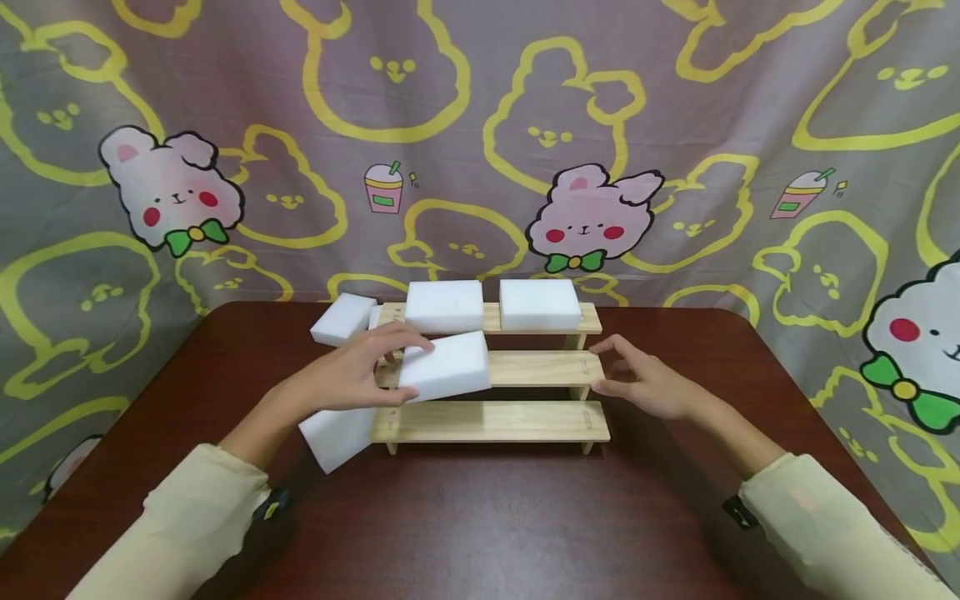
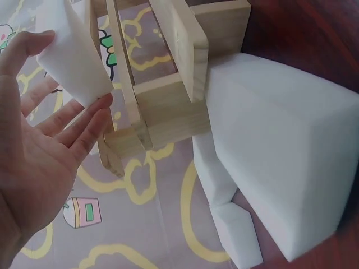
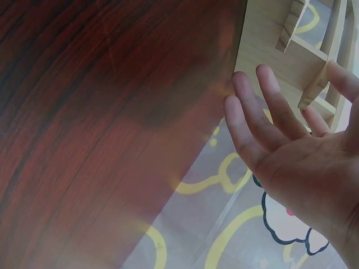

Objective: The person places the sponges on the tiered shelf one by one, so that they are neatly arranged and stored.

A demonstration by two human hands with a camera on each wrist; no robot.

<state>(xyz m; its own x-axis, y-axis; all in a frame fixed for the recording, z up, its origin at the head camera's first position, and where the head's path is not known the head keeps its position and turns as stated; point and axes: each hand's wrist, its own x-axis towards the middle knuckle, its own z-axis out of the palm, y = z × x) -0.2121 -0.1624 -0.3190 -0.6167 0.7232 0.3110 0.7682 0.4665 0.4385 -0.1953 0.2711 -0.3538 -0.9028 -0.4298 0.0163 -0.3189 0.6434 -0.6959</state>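
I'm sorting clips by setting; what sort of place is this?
Probably a curtained-off tabletop workspace: a cartoon-print cloth hangs behind a dark reddish table holding a three-tiered wooden rack and white blocks.

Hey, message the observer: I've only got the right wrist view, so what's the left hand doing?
Observer: The left hand grips a white block, tilted, at the middle shelf.
Operator: Okay, and what's on the top shelf?
Observer: Two blocks, side by side: one left of centre, another to the right, on the top shelf.
Operator: Any off the rack?
Observer: At least three loose blocks, by the left end of the rack.
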